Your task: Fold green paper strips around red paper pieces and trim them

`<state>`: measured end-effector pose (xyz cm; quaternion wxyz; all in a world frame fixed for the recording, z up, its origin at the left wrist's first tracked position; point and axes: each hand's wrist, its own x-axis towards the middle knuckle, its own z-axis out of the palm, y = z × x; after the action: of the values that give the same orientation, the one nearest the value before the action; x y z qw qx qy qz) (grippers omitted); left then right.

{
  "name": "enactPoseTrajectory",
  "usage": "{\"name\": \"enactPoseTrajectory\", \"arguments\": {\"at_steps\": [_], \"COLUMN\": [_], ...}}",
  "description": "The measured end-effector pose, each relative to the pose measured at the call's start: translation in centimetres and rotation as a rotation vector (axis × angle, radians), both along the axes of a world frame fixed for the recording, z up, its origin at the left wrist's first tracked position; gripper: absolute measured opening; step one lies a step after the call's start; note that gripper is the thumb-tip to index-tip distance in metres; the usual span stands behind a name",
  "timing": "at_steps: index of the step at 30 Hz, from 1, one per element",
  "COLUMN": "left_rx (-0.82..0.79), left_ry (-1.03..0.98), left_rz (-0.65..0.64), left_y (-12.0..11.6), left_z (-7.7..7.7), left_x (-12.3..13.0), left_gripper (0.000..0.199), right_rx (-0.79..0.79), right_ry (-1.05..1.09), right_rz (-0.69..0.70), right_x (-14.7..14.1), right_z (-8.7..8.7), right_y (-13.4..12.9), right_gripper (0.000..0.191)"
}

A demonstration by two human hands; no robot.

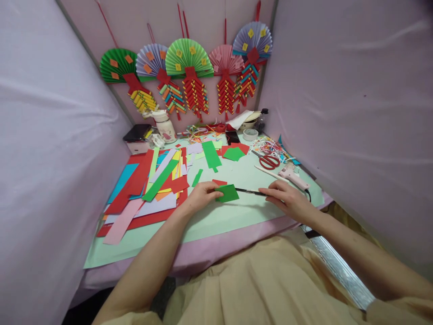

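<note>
My left hand point(204, 197) pinches a small green paper piece point(228, 193) by its left edge, just above the table. Between the fingers of my right hand point(286, 198) is a thin black stick-like tool point(248, 191), pointing left. Its far end meets or passes behind the paper's right edge; I cannot tell which. Just behind the held paper lies a bit of red paper point(219, 182). A narrow green strip point(197, 178) rests left of it. Farther back are a larger green paper point(211, 155) and a green cut shape point(234, 154) on red paper.
Layered coloured paper sheets point(131, 192) cover the table's left side. At right lie red-handled scissors point(269, 161), a white stick point(270, 173), a glue gun point(293, 175) and paper scraps point(270, 146). Behind stand a white bottle point(164, 127) and tape roll point(250, 134). Paper fans point(189, 56) hang above.
</note>
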<state>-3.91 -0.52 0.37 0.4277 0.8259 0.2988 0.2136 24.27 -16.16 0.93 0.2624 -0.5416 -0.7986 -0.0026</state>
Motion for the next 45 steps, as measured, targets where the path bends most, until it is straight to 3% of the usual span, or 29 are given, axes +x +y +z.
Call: {"name": "enactPoseTrajectory", "arguments": {"at_steps": [6, 12, 15, 17, 19, 21, 23, 30, 38, 45], "left_rx": [-0.035, 0.221, 0.422, 0.551, 0.609, 0.593, 0.551, 0.535, 0.57, 0.601], "left_ry": [0.002, 0.093, 0.074, 0.061, 0.094, 0.192, 0.315, 0.434, 0.466, 0.461], "left_rz": [-0.02, 0.011, 0.035, -0.055, -0.242, -0.414, -0.484, -0.464, -0.456, -0.439], "left_y": [-0.3, -1.3, -1.6, -1.6, -1.6, -1.8, -2.2, -3.9, -4.1, -4.2], "left_z": [-0.8, -1.4, -1.5, -1.3, -1.2, -1.1, -1.2, -1.0, -1.7, -2.1], "left_x": [0.4, 1.0, 1.0, 1.0, 1.0, 1.2, 1.4, 1.4, 1.5, 1.6], "left_gripper": [0.023, 0.021, 0.032, 0.038, 0.037, 0.038, 0.046, 0.086, 0.108, 0.111], "right_rx": [-0.161, -0.312, -0.353, -0.364, -0.371, -0.379, -0.394, -0.432, -0.398, -0.404], "right_ry": [-0.041, -0.037, -0.04, -0.035, -0.03, -0.03, -0.034, -0.025, -0.084, -0.102], "right_rz": [0.032, 0.039, 0.039, 0.037, 0.033, 0.03, 0.031, 0.032, 0.008, 0.017], "right_x": [-0.1, 0.0, 0.1, 0.1, 0.0, -0.1, -0.3, -0.4, -1.3, -1.2], "right_z": [-0.2, -0.4, -0.7, -0.8, -0.9, -0.8, -0.7, -0.3, -1.4, -1.2], "right_y": [0.2, 0.2, 0.3, 0.4, 0.4, 0.4, 0.2, -0.6, -0.3, -0.4], "right_gripper": [0.034, 0.034, 0.034, 0.034, 0.034, 0.035, 0.036, 0.035, 0.035, 0.034]}}
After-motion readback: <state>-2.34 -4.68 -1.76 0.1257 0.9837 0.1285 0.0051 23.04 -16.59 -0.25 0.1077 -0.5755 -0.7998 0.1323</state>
